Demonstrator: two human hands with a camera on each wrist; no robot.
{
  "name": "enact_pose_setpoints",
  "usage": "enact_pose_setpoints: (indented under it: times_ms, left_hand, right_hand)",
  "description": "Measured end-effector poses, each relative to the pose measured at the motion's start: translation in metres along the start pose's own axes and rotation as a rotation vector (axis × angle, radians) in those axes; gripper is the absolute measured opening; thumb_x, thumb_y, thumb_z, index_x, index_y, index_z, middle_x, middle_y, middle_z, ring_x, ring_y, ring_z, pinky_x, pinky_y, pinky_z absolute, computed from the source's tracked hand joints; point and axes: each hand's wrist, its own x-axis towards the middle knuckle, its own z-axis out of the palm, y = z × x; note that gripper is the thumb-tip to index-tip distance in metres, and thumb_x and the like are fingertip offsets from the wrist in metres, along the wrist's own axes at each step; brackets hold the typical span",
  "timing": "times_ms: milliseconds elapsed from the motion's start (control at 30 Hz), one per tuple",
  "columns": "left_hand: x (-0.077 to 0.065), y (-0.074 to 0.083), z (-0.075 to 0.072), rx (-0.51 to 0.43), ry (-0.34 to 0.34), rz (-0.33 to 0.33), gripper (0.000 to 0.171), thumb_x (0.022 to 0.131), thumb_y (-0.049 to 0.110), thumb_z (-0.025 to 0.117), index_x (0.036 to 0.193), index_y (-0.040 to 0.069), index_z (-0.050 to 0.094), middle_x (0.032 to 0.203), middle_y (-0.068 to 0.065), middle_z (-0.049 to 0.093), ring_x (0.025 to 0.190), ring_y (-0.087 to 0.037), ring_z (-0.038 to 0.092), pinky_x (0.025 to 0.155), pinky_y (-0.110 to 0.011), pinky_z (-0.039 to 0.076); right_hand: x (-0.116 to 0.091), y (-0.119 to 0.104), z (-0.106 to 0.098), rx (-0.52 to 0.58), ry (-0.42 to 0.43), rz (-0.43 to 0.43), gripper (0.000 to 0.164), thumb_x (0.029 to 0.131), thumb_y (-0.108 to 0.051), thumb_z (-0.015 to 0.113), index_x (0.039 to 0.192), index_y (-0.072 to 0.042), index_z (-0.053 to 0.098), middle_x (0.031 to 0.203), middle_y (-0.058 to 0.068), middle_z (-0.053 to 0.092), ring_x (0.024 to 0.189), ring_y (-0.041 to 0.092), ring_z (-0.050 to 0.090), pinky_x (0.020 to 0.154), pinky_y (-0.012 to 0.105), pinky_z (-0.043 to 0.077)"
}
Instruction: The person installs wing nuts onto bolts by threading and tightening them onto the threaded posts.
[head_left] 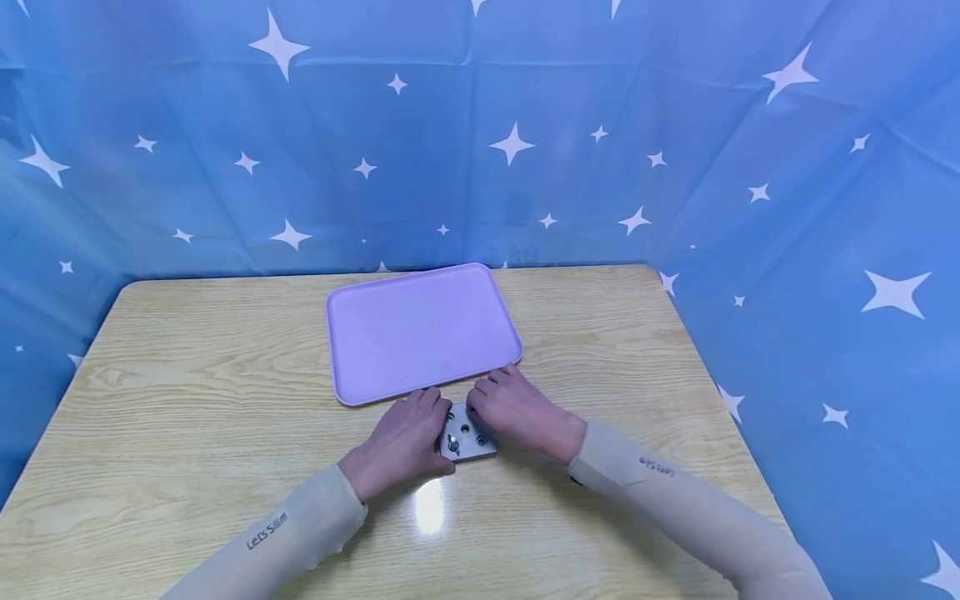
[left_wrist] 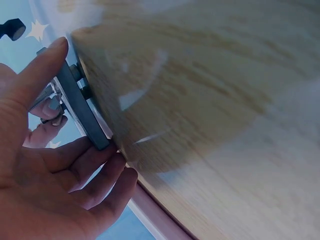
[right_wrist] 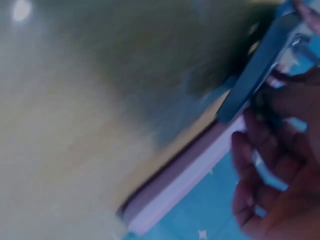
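A small grey metal plate (head_left: 471, 457) with several holes lies on the table in the head view. A bolt with a wing nut (head_left: 453, 445) stands near its lower left corner. My left hand (head_left: 408, 433) grips the plate's left side, thumb at the near edge and fingers at the far edge. Seen edge-on in the left wrist view, the plate (left_wrist: 82, 105) has dark round bolt heads (left_wrist: 86, 92) underneath. My right hand (head_left: 517, 412) curls over the upper right corner. Its thumb and fingertips (right_wrist: 255, 120) pinch a small dark fastener there, mostly hidden by the fingers.
A purple tray (head_left: 423, 333) lies just beyond the hands, its near rim close to the fingertips. The wood-grain table (head_left: 210, 400) extends to both sides. A blue curtain with white stars (head_left: 450, 125) hangs behind the table and along its right side.
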Motion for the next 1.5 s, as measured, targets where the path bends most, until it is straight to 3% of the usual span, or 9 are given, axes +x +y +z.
enact_pose_setpoints:
  times_ms: [133, 233, 400, 533, 633, 733, 900, 1267, 1500]
  left_hand:
    - [-0.001, 0.000, 0.000, 0.000, 0.003, 0.005, 0.069, 0.055, 0.050, 0.087, 0.100, 0.006, 0.059, 0.087, -0.001, 0.045, 0.078, -0.019, 0.045, 0.062, -0.031, 0.039]
    - [-0.001, 0.000, 0.000, 0.000, 0.008, 0.011, 0.068, 0.055, 0.050, 0.087, 0.100, 0.006, 0.059, 0.087, 0.000, 0.045, 0.078, -0.019, 0.044, 0.062, -0.031, 0.039]
    - [-0.002, 0.000, 0.000, 0.002, 0.007, 0.008, 0.070, 0.055, 0.051, 0.087, 0.101, 0.005, 0.059, 0.088, -0.001, 0.045, 0.079, -0.019, 0.045, 0.061, -0.031, 0.040]
    - [-0.002, 0.000, 0.000, 0.007, -0.001, 0.002, 0.071, 0.055, 0.051, 0.086, 0.102, 0.005, 0.060, 0.089, -0.002, 0.046, 0.079, -0.020, 0.046, 0.062, -0.032, 0.041]
    - [-0.002, 0.000, 0.000, 0.002, -0.006, -0.003, 0.070, 0.055, 0.050, 0.086, 0.102, 0.005, 0.060, 0.090, -0.002, 0.047, 0.080, -0.020, 0.046, 0.063, -0.033, 0.041]
    - [-0.002, -0.001, -0.001, -0.001, -0.006, -0.006, 0.070, 0.055, 0.050, 0.086, 0.102, 0.005, 0.060, 0.090, -0.002, 0.047, 0.080, -0.020, 0.047, 0.063, -0.033, 0.041]
    - [-0.001, 0.000, -0.001, 0.000, -0.005, -0.005, 0.072, 0.055, 0.050, 0.087, 0.104, 0.004, 0.060, 0.091, -0.002, 0.047, 0.081, -0.021, 0.047, 0.062, -0.033, 0.042]
    - [-0.002, 0.001, 0.000, 0.000, 0.006, -0.001, 0.070, 0.055, 0.051, 0.087, 0.101, 0.006, 0.060, 0.089, -0.001, 0.047, 0.079, -0.020, 0.047, 0.060, -0.032, 0.041]
    - [-0.001, 0.000, 0.000, 0.005, -0.002, -0.002, 0.069, 0.055, 0.051, 0.086, 0.100, 0.006, 0.059, 0.087, -0.001, 0.045, 0.079, -0.020, 0.046, 0.060, -0.032, 0.040]
  right_hand:
    - [0.003, -0.008, 0.000, 0.116, 0.037, 0.159, 0.018, 0.086, -0.017, 0.065, 0.070, -0.015, 0.058, 0.063, -0.005, 0.053, 0.056, 0.014, 0.047, 0.059, 0.033, 0.039]
    - [0.004, -0.011, -0.003, 0.156, 0.008, 0.234, 0.022, 0.084, -0.015, 0.066, 0.066, -0.016, 0.053, 0.058, -0.007, 0.046, 0.050, 0.012, 0.040, 0.050, 0.030, 0.034]
    - [0.003, -0.010, -0.008, 0.164, -0.051, 0.265, 0.024, 0.089, -0.033, 0.065, 0.075, -0.015, 0.060, 0.067, -0.004, 0.056, 0.058, 0.015, 0.049, 0.057, 0.033, 0.039]
    - [-0.001, 0.004, -0.016, 0.142, -0.100, 0.175, 0.038, 0.089, -0.048, 0.062, 0.107, -0.015, 0.067, 0.099, -0.002, 0.066, 0.091, 0.017, 0.058, 0.077, 0.037, 0.044]
    - [-0.004, 0.015, -0.023, 0.118, -0.135, 0.002, 0.035, 0.091, -0.034, 0.065, 0.123, -0.020, 0.063, 0.119, -0.006, 0.062, 0.113, 0.016, 0.052, 0.087, 0.038, 0.042]
    - [-0.006, 0.022, -0.025, 0.058, -0.157, -0.161, 0.038, 0.091, -0.016, 0.067, 0.128, -0.022, 0.061, 0.128, -0.009, 0.059, 0.124, 0.016, 0.047, 0.090, 0.039, 0.040]
    - [-0.007, 0.024, -0.021, -0.022, -0.135, -0.275, 0.041, 0.088, -0.010, 0.069, 0.127, -0.023, 0.062, 0.130, -0.009, 0.058, 0.126, 0.017, 0.046, 0.091, 0.039, 0.040]
    - [-0.001, 0.023, -0.016, -0.067, -0.081, -0.291, 0.022, 0.087, -0.017, 0.069, 0.108, -0.023, 0.070, 0.106, -0.011, 0.064, 0.112, 0.015, 0.051, 0.091, 0.038, 0.039]
    - [0.003, 0.010, -0.006, -0.063, -0.085, -0.158, 0.006, 0.091, -0.016, 0.065, 0.094, -0.019, 0.067, 0.090, -0.007, 0.064, 0.089, 0.015, 0.055, 0.082, 0.035, 0.040]
